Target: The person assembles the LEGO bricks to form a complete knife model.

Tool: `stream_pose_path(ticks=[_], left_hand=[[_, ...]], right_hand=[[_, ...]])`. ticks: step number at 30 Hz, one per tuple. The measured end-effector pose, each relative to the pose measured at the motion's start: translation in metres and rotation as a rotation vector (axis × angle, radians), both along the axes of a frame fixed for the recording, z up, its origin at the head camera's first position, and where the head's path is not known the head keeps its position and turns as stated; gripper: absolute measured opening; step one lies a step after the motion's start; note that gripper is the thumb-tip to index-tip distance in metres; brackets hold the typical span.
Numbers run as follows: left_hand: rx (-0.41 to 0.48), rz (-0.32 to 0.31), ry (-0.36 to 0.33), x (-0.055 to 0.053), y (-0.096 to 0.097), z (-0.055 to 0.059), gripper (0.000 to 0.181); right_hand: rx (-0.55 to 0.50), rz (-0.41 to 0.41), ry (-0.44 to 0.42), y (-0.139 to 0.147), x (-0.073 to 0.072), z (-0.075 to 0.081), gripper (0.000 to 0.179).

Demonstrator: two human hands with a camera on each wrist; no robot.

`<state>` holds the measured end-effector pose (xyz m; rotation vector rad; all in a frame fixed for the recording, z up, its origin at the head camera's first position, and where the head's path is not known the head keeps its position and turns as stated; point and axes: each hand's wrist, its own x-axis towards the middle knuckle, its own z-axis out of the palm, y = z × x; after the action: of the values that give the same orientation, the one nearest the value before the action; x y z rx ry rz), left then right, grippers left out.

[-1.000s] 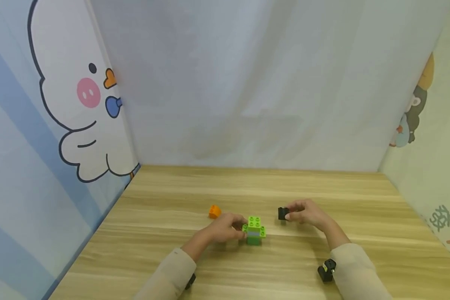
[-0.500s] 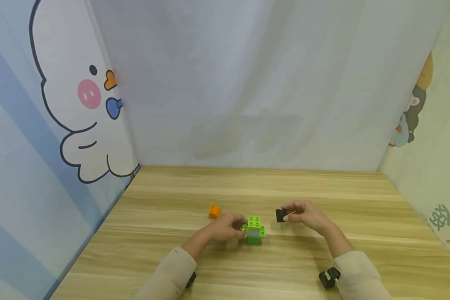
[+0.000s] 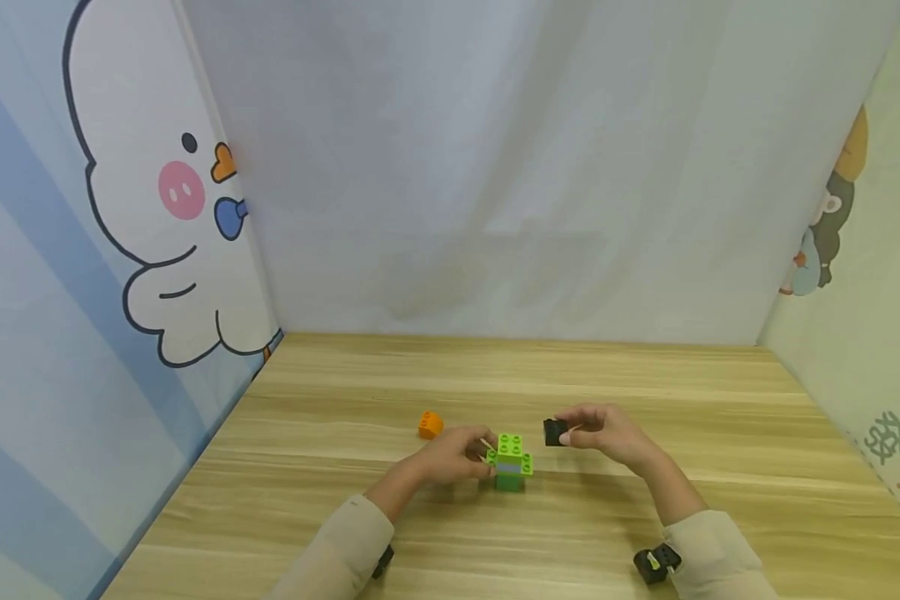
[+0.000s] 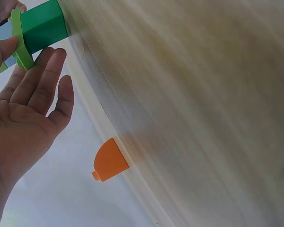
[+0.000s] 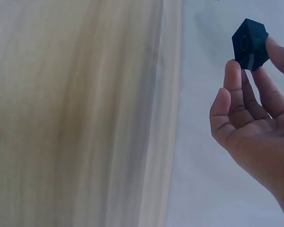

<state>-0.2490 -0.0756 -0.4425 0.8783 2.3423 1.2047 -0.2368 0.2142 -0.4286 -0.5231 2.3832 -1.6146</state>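
My left hand [image 3: 450, 454] pinches the side of a small stack of toy building blocks [image 3: 509, 450]. The stack stands upright, a light green studded block on top, a greyish-blue layer beneath, a light green plate jutting out both sides and a dark green block [image 4: 43, 26] at the bottom. In the left wrist view my thumb and fingers meet at the plate. To the stack's right, my right hand [image 3: 611, 435] holds a black toy block [image 3: 555, 432] between thumb and fingertips. The right wrist view shows this black block [image 5: 251, 45] raised off the table, its hollow-looking face towards the camera.
A curved orange toy block [image 3: 431, 425] lies on the wooden table [image 3: 360, 367], behind and left of my left hand. Pale curtains [image 3: 525, 183] enclose the back and sides. A black device [image 3: 656, 564] sits at the right wrist, another partly hidden at the left.
My right hand has moved a little to the left with the black block, closer to the green stack. My left hand has stayed at the stack.
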Motion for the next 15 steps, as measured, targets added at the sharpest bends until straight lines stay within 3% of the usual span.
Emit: stream_pose_path(ticks=[6, 15], left_hand=[[-0.009, 0.001, 0.034, -0.001, 0.001, -0.002, 0.027], [-0.009, 0.018, 0.011, -0.001, 0.002, 0.0, 0.027]], right_hand=[[-0.017, 0.002, 0.0, -0.004, 0.001, 0.0, 0.045], [-0.041, 0.019, 0.0, -0.013, 0.003, 0.003, 0.044]])
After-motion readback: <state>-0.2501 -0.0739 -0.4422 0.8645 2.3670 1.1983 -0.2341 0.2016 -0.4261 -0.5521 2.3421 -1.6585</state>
